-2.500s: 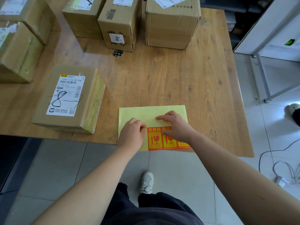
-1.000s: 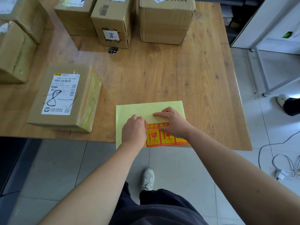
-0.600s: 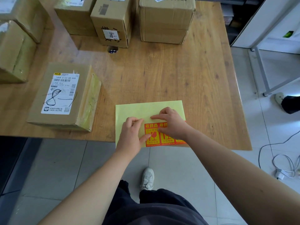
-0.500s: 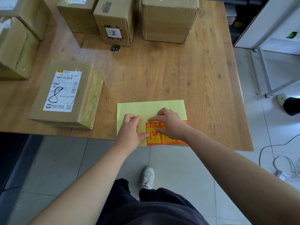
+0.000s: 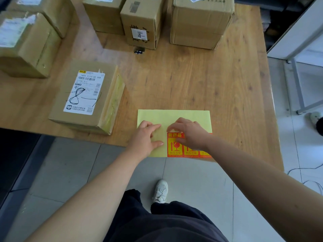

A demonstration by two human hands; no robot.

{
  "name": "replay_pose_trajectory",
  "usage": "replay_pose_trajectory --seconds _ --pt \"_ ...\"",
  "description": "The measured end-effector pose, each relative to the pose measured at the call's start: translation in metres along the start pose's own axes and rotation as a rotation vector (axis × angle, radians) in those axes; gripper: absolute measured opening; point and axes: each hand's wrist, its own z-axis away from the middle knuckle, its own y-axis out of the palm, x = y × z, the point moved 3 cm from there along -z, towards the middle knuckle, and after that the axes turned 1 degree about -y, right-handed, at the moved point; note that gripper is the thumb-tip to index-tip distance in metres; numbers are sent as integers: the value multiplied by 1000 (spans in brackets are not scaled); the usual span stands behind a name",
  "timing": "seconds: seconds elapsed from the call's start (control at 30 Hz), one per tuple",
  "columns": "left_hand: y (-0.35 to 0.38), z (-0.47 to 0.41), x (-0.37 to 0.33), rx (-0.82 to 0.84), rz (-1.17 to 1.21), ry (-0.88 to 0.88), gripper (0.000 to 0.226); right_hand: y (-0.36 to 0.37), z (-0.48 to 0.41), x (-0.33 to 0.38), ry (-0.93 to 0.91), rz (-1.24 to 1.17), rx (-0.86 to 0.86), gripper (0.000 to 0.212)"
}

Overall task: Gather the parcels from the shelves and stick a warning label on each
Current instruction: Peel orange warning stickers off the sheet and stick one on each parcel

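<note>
A yellow backing sheet point(image 5: 174, 116) lies at the table's near edge and hangs slightly over it. A row of orange-red warning labels point(image 5: 174, 149) sits along its lower right. My left hand point(image 5: 146, 137) presses flat on the sheet's left part with straight fingers. My right hand point(image 5: 189, 133) is curled over the labels, index tip and thumb pinching the top-left corner of the leftmost one. A flat parcel point(image 5: 83, 95) with a white shipping label lies to the left of the sheet.
Several more cardboard parcels stand along the back point(image 5: 141, 20) point(image 5: 201, 21) and far left point(image 5: 26, 44) of the wooden table point(image 5: 209, 75). A small dark object point(image 5: 139, 50) lies before the middle box. A white metal frame point(image 5: 297, 81) and another person's shoe point(image 5: 316, 117) are on the right.
My left hand has uncurled from a loose fist to flat fingers pressing the sheet. My right hand stays at the label's top-left corner.
</note>
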Motion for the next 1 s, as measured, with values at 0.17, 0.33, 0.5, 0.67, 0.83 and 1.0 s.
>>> replay_pose_trajectory --seconds 0.17,0.33,0.5,0.67,0.83,1.0 --pt "-1 0 0 2 -1 10 68 -1 0 2 -28 71 33 26" --pt "-1 0 1 7 -3 11 68 -1 1 -1 -18 33 19 44" --pt "-1 0 2 12 4 1 68 -2 1 1 -61 82 10 38" --pt "-2 0 2 29 18 -11 68 0 3 -4 -59 49 22 24" --pt "-3 -1 1 32 18 -13 68 -2 0 0 -36 65 31 42" --pt "-2 -1 1 26 9 -28 67 -4 2 -3 -25 -42 10 17"
